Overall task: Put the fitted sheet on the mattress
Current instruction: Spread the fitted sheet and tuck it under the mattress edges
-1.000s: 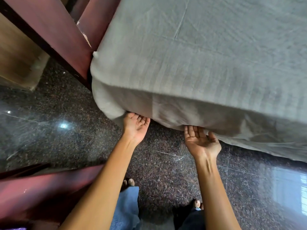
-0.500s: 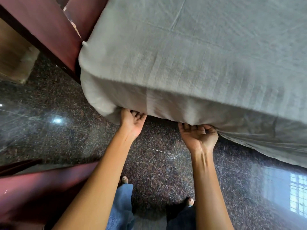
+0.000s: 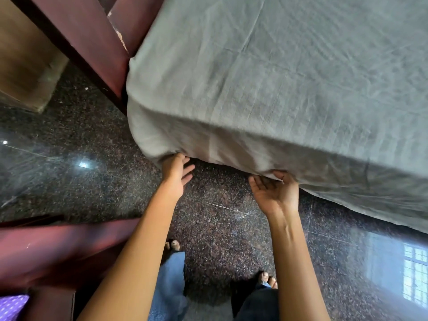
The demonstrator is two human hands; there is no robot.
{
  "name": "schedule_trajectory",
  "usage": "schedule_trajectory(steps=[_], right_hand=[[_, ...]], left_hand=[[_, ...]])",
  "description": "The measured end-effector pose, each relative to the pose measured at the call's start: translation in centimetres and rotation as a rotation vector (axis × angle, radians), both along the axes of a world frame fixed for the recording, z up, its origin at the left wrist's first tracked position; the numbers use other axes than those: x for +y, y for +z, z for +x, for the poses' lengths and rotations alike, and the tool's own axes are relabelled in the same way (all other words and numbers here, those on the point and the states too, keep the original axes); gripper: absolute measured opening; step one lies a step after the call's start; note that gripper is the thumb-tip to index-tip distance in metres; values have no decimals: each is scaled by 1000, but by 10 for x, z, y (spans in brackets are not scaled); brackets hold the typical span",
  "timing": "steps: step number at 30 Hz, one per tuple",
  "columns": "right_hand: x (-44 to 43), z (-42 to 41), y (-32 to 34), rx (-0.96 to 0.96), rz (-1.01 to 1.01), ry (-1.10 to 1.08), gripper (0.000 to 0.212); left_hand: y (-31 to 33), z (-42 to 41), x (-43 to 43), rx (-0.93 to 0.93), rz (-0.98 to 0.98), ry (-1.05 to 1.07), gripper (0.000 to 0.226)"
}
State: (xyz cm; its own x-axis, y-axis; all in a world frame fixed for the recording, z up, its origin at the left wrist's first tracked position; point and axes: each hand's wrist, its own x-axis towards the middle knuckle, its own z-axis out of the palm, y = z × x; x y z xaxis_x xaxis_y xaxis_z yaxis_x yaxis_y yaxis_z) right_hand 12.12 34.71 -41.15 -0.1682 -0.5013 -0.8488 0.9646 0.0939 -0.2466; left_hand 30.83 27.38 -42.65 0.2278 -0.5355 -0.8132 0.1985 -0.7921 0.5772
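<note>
Two hands work the sheet (image 3: 266, 72) hem in my one head view. It covers the mattress (image 3: 231, 144) top and near corner; the hem runs left to right just above both. Left hand (image 3: 176, 172) sits nearer the corner, grip loose, fingers spread; right hand (image 3: 275, 193) cups upward, fingertips against cloth, not clamped.

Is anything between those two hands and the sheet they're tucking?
Nothing visible. The left hand and right hand both reach the bottom edge of the grey fitted sheet directly, above bare floor.
</note>
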Motion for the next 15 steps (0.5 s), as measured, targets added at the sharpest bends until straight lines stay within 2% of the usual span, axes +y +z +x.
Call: schedule_trajectory(steps=[3,5,8,11,15], right_hand=[[8,6,-1,65,108,-21,15],[9,17,-2,87,157,17,17],[3,51,0,56,98,178,21],[-7,93,6,2,-65,317,24],[-27,127,13,22,-160,391,24]], left_hand=[[0,10,9,-99,-54,108,26],[0,16,12,-176,-116,338,23],[-3,21,8,-269,-276,621,28],[-2,16,6,-311,-359,525,37],[-1,9,3,-27,-374,349,36]])
